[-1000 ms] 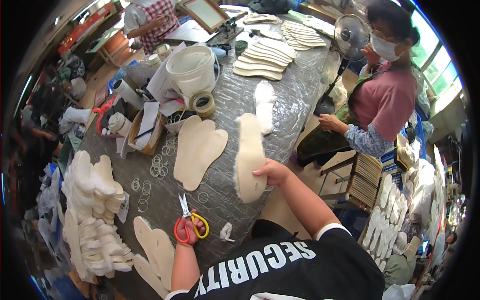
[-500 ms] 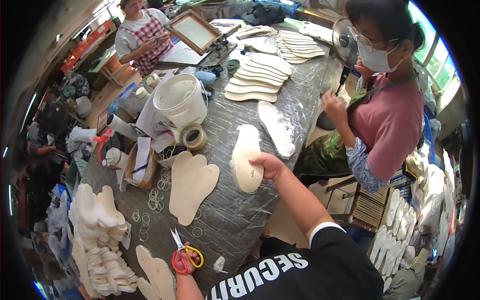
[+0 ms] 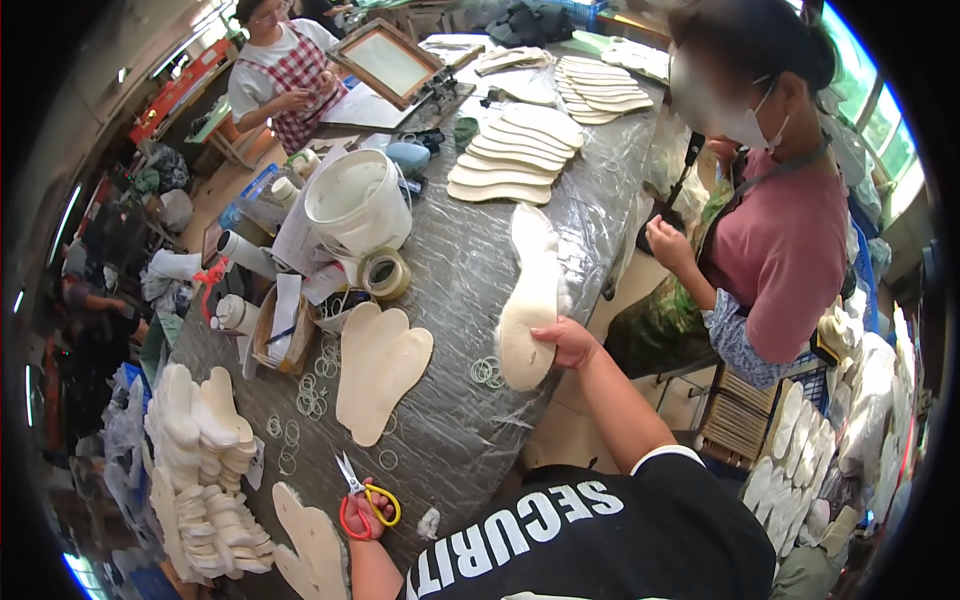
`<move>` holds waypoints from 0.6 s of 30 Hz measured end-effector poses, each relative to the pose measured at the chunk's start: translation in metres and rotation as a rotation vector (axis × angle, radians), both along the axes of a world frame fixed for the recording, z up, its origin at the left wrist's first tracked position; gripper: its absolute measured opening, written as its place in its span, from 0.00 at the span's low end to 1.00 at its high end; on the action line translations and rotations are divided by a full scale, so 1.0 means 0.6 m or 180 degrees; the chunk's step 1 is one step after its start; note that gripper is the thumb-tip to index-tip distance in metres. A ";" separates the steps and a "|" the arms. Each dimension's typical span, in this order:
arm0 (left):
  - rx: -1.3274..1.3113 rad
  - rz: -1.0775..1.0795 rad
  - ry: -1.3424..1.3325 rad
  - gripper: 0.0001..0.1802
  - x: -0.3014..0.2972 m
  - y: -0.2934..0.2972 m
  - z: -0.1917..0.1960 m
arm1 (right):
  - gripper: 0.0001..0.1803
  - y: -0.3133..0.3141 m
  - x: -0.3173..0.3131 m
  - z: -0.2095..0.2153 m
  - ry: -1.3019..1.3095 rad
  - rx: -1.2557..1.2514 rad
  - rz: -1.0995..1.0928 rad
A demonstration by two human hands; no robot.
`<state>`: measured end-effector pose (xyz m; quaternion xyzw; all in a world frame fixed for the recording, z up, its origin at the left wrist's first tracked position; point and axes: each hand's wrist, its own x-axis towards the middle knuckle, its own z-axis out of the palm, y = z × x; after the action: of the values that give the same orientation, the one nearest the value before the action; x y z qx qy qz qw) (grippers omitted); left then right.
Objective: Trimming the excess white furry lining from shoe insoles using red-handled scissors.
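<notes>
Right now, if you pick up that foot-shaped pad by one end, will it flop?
Probably only a little: the foot-shaped pad looks thin and flat, and the right hand holds just its edge. It likely weighs little. It cannot roll, lying flat on the table.

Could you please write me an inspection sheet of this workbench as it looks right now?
Surface: long table wrapped in crinkled grey plastic film.
Job's things: cream insole at the table's right edge; red and yellow scissors near the front edge.
Clutter: flat insole pair, white bucket, tape roll, rubber bands, stacked insoles, fanned insoles.
Hands: right hand grips the cream insole; left hand holds the scissors.
Cables: nothing seen.
Surroundings: a masked person beside the table; another in a checked apron near a wooden frame.
</notes>
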<state>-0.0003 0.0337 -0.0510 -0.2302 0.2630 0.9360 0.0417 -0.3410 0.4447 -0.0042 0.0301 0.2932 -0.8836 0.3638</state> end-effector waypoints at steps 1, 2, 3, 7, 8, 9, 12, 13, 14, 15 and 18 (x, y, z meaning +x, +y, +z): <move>-0.0007 0.0040 -0.0010 0.30 -0.006 -0.003 -0.001 | 0.22 0.002 -0.007 0.007 0.0225 -0.0076 0.0128; -0.0007 0.0076 -0.0049 0.30 -0.005 -0.005 0.000 | 0.21 0.004 -0.007 0.017 0.0423 -0.0146 0.0251; -0.0030 0.0058 -0.0099 0.29 -0.013 -0.003 0.002 | 0.20 0.013 -0.027 0.008 0.0334 -0.0002 0.0227; -0.0077 0.0033 -0.0153 0.30 -0.011 -0.002 0.005 | 0.18 0.001 -0.059 0.015 0.0070 0.0486 -0.0123; -0.0102 0.0077 -0.0202 0.30 -0.010 -0.002 0.004 | 0.18 -0.006 -0.065 0.019 0.0092 0.0360 -0.0065; -0.0128 0.0123 -0.0246 0.31 -0.008 -0.002 0.003 | 0.18 -0.011 -0.070 0.023 0.0121 0.0233 -0.0006; -0.0147 0.0118 -0.0333 0.31 -0.004 -0.002 0.003 | 0.19 -0.025 -0.092 0.008 0.0024 0.0144 -0.0196; -0.0156 0.0075 -0.0329 0.31 -0.011 -0.002 -0.001 | 0.19 -0.027 -0.101 0.005 0.0051 0.0128 -0.0209; -0.0165 0.0063 -0.0318 0.31 -0.011 0.000 0.000 | 0.19 -0.030 -0.103 0.007 -0.0054 0.0027 -0.0298; -0.0219 0.0146 -0.0391 0.31 -0.010 0.003 0.003 | 0.19 -0.034 -0.105 0.010 -0.0157 -0.0073 -0.0388; -0.0278 0.0202 -0.0397 0.31 -0.007 0.004 0.006 | 0.19 -0.061 -0.117 0.013 -0.0181 -0.0273 -0.0425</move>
<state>-0.0044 0.0364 -0.0472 -0.2979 0.2930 0.9083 0.0182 -0.4113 0.4080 0.0038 0.0591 0.2420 -0.9164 0.3133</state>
